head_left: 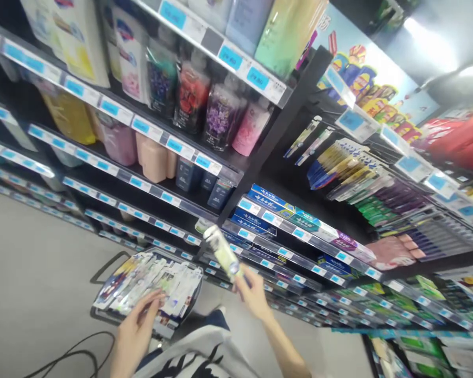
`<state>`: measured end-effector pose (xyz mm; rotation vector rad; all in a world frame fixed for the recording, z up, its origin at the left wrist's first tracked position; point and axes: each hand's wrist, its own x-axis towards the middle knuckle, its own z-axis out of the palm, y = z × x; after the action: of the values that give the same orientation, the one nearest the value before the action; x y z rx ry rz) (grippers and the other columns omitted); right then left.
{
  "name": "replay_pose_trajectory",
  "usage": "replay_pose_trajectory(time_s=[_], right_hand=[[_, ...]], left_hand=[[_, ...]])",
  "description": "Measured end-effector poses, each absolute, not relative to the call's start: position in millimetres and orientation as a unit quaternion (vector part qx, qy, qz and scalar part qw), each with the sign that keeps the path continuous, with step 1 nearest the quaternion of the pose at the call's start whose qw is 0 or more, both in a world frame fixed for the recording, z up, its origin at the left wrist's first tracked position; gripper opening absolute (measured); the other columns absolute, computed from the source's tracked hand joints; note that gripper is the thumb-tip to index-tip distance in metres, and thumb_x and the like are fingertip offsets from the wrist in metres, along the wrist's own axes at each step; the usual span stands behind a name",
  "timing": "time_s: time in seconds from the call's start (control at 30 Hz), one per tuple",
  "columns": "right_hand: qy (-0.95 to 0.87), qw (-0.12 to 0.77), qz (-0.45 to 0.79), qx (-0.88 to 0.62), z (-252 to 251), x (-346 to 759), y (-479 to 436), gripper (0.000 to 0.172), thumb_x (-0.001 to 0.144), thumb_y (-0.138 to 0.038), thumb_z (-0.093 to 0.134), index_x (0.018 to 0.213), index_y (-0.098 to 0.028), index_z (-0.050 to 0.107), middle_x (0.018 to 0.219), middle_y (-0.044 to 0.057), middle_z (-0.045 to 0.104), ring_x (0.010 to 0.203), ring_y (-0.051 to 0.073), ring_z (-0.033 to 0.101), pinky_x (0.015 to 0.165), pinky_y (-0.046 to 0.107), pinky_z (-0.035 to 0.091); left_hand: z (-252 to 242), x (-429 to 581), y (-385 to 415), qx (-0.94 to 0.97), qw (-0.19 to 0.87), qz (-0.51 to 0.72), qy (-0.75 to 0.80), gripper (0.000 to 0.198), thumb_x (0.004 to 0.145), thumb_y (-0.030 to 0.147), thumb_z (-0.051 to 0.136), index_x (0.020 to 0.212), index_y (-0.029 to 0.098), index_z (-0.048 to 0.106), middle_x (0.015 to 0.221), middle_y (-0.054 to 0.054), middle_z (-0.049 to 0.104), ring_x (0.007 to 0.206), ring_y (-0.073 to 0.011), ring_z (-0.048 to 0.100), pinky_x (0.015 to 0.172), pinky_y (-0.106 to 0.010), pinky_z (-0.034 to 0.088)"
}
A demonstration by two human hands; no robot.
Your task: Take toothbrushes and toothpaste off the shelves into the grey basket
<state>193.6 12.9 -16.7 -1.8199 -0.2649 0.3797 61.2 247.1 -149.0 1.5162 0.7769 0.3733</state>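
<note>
The slim white-and-pale-yellow packet (223, 253) looks like smooth plastic, softly glossy. The heaped flat, whitish packets (181, 286) have a shiny, filmlike finish — bright with glare. The black upright shelf panel (275, 173) looks matt; the pink cylindrical bottle (251, 130), smooth plastic; the pale printed shirt (199, 350), soft cloth — creased.

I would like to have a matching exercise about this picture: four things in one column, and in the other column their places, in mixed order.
1. slim pack, probably a toothbrush
2. pink bottle
3. black cable
4. left hand

A. near the picture's lower left corner
B. in the right hand
C. at the packs in the basket
D. beside the purple-flower bottle on a shelf

Pairs: 1-B, 2-D, 3-A, 4-C
</note>
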Motion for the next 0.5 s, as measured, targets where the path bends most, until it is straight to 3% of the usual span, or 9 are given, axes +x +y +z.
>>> replay_pose_trajectory(time_s=[0.07, 0.2, 0.33, 0.5], right_hand=[[-0.110, 0.589, 0.031, -0.800, 23.3, 223.9, -1.6, 0.053, 0.089, -0.056, 0.060, 0.123, -0.015, 0.061, 0.060, -0.003, 0.058, 0.038, 0.006, 0.042, 0.036, 0.018, 0.032], [-0.121, 0.593, -0.218, -0.765, 103.1, 285.2, -14.6, 0.043, 0.091, -0.053, 0.059, 0.111, -0.016, 0.061, 0.062, -0.005, 0.057, 0.037, 0.005, 0.044, 0.034, 0.017, 0.033], [-0.149, 0.590, -0.304, -0.733, 151.3, 328.1, -8.8, 0.044, 0.090, -0.055, 0.060, 0.110, -0.016, 0.060, 0.063, -0.006, 0.055, 0.038, 0.005, 0.043, 0.034, 0.018, 0.032], [-0.180, 0.584, -0.349, -0.710, 174.4, 353.9, 5.3, 0.044, 0.090, -0.056, 0.058, 0.107, -0.016, 0.060, 0.063, -0.005, 0.054, 0.039, 0.005, 0.044, 0.034, 0.019, 0.030]], left_hand=[[-160.7, 51.3, 241.7, 0.675, 0.645, 0.123, 0.336, 0.052, 0.073, 0.072, 0.062, 0.096, 0.027, 0.074, 0.111, -0.005, 0.076, 0.092, -0.0299, 0.074, 0.082, -0.039, 0.062], [-175.2, 36.0, 232.3, 0.702, 0.639, 0.061, 0.309, 0.051, 0.071, 0.074, 0.060, 0.095, 0.031, 0.075, 0.095, -0.001, 0.079, 0.089, -0.0300, 0.076, 0.073, -0.036, 0.063], [-181.8, 29.5, 226.8, 0.724, 0.630, 0.067, 0.273, 0.049, 0.069, 0.075, 0.060, 0.090, 0.034, 0.076, 0.093, 0.000, 0.080, 0.084, -0.0282, 0.076, 0.072, -0.033, 0.062], [-192.8, 24.5, 226.1, 0.766, 0.585, 0.110, 0.244, 0.044, 0.072, 0.071, 0.056, 0.088, 0.035, 0.077, 0.095, -0.001, 0.079, 0.081, -0.0278, 0.076, 0.063, -0.031, 0.061]])
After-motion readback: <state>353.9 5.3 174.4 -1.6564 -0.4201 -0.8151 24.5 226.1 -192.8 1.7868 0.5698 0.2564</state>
